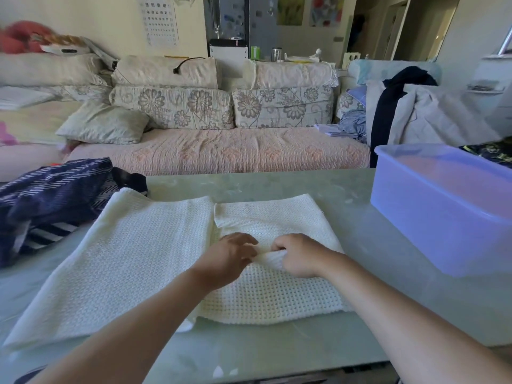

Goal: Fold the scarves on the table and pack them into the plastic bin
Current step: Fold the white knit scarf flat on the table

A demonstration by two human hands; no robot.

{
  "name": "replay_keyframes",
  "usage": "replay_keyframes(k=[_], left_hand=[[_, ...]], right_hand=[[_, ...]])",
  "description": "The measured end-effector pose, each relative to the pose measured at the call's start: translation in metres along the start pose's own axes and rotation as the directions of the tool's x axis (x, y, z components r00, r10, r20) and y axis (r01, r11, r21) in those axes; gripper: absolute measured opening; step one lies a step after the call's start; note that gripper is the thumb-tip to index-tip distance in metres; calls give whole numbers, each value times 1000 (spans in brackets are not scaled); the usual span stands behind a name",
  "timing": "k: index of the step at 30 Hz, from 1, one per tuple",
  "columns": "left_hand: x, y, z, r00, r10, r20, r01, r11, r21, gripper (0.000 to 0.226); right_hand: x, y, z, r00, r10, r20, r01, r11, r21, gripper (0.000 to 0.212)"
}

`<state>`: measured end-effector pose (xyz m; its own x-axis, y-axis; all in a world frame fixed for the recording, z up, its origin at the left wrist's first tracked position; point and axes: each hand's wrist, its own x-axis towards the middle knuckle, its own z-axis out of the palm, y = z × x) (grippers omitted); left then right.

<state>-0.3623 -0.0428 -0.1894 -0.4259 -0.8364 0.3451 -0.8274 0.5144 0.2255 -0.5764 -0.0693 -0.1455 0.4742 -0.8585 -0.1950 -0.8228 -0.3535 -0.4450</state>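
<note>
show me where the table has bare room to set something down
Bare table runs between the white scarf and the plastic bin, along the far edge by the sofa, and along the near edge. The left is crowded: the navy striped scarf abuts the white one.

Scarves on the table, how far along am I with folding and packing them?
Early on. Done: the white knit scarf has one end folded over onto itself. In hand: the left hand and right hand both pinch a ridge of it near the middle. Left: finishing that fold, the navy striped scarf heaped at the left of the table, and packing; nothing shows inside the plastic bin.
</note>
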Motion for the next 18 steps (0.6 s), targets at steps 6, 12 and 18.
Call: replay_keyframes(k=[6,12,18], left_hand=[[3,30,-52,854,-245,459,319,944,-89,24],[-14,20,-30,898,-190,397,210,978,-6,21],[-29,25,-18,858,-88,506,26,991,129,93]], right_hand=[[-12,11,-12,977,-30,210,-13,979,204,24],[-15,23,0,992,-38,122,25,994,107,22],[-15,54,25,991,17,135,21,962,-273,68]])
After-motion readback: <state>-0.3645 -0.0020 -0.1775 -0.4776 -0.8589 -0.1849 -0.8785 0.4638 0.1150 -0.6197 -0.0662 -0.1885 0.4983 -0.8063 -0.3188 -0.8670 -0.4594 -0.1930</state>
